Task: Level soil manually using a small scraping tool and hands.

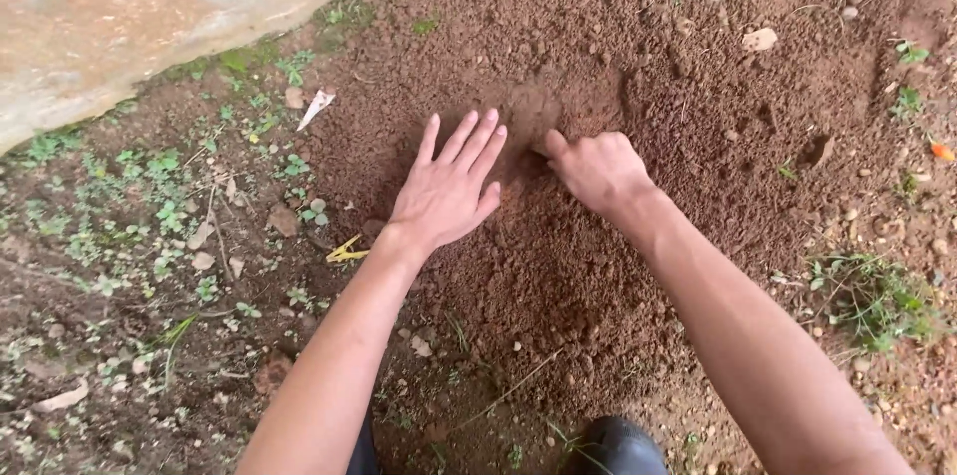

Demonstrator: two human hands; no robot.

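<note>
Two bare hands work a patch of loose reddish-brown soil [558,266] at centre frame. The left hand [446,191] lies flat on the earth, fingers spread and empty. The right hand [596,171], just beside it, is curled knuckles-up, apparently digging in; whether it holds anything cannot be told. A concrete slab [120,6] fills the upper left, small weeds [150,206] below it, a dark shoe [618,445] at bottom.

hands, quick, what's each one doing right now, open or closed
Left hand: open, fingers spread, palm flat on the loose brown soil.
Right hand: curled closed, knuckles up, pressed into the soil; anything inside cannot be told.
</note>
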